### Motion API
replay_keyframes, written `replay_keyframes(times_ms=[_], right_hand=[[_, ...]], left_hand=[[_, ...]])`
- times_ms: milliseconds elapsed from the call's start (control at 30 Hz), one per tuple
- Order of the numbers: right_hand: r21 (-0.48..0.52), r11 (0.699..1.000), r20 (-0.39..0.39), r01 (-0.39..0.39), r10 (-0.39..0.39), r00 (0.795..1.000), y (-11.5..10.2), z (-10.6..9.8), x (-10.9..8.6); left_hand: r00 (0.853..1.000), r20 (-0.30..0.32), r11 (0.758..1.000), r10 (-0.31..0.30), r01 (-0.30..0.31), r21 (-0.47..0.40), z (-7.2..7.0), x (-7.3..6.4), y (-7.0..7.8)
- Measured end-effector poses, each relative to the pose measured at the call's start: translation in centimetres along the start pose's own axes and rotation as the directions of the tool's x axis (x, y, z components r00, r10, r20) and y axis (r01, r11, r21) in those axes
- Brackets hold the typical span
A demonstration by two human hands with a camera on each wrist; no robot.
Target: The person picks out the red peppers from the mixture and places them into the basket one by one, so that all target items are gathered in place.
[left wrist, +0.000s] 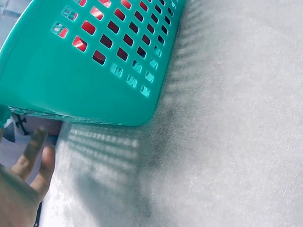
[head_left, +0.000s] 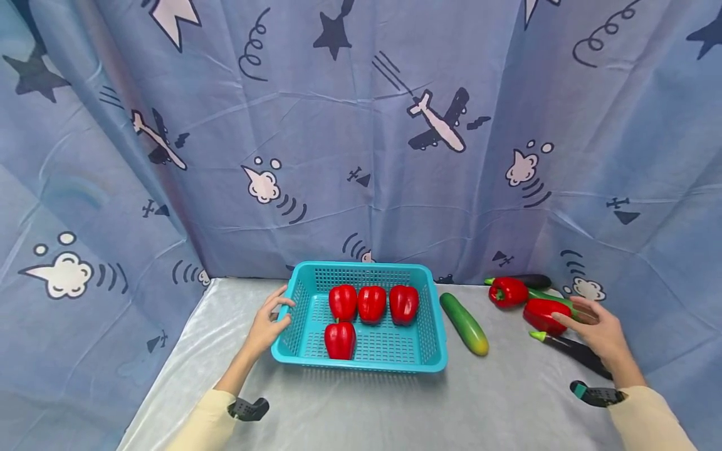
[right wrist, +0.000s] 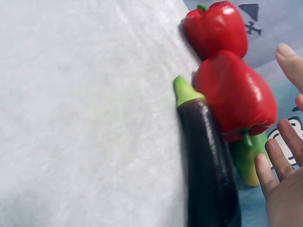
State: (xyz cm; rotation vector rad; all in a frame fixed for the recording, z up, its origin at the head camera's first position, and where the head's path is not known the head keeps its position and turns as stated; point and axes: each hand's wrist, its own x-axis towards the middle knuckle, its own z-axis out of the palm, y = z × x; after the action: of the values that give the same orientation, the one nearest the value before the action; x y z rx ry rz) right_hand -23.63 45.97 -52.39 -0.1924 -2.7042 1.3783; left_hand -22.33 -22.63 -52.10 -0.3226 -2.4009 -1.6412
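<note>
My left hand is at the left end of a teal plastic basket, fingertips close to its rim. In the left wrist view, two fingers reach out loosely beside the basket wall; whether the other fingertips touch the rim is hidden. Several red bell peppers lie inside the basket. On the right, my right hand hovers over a red bell pepper, thumb and fingers spread apart. The right wrist view shows a gap between this hand and the pepper. A dark eggplant lies alongside.
A green cucumber with a yellowish end lies just right of the basket. Another red pepper, a second eggplant and a partly covered green vegetable cluster near the back right. A blue patterned curtain hangs behind the pale tabletop.
</note>
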Motion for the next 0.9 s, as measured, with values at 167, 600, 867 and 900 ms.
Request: replay_keyframes(times_ms=[167, 600, 867, 900], right_hand=[[-0.007, 0.999, 0.027, -0.034, 0.034, 0.999, 0.8, 0.5, 0.3], [-0.038, 0.995, -0.033, -0.095, 0.093, 0.995, 1.4, 2.0, 0.7], [-0.030, 0.996, -0.038, -0.084, 0.082, 0.996, 1.6, 2.1, 1.0], [-0.023, 0.996, -0.041, -0.086, 0.085, 0.996, 1.6, 2.1, 1.0]], left_hand=[[1.000, 0.020, 1.000, -0.006, 0.006, 0.012, -0.3, -0.2, 1.5], [1.000, 0.025, 1.000, -0.010, 0.010, 0.000, -0.3, -0.3, 1.1], [1.000, 0.026, 1.000, -0.008, 0.008, 0.002, -0.4, -0.3, 1.1], [1.000, 0.023, 1.000, -0.009, 0.009, 0.003, -0.4, -0.3, 1.2]])
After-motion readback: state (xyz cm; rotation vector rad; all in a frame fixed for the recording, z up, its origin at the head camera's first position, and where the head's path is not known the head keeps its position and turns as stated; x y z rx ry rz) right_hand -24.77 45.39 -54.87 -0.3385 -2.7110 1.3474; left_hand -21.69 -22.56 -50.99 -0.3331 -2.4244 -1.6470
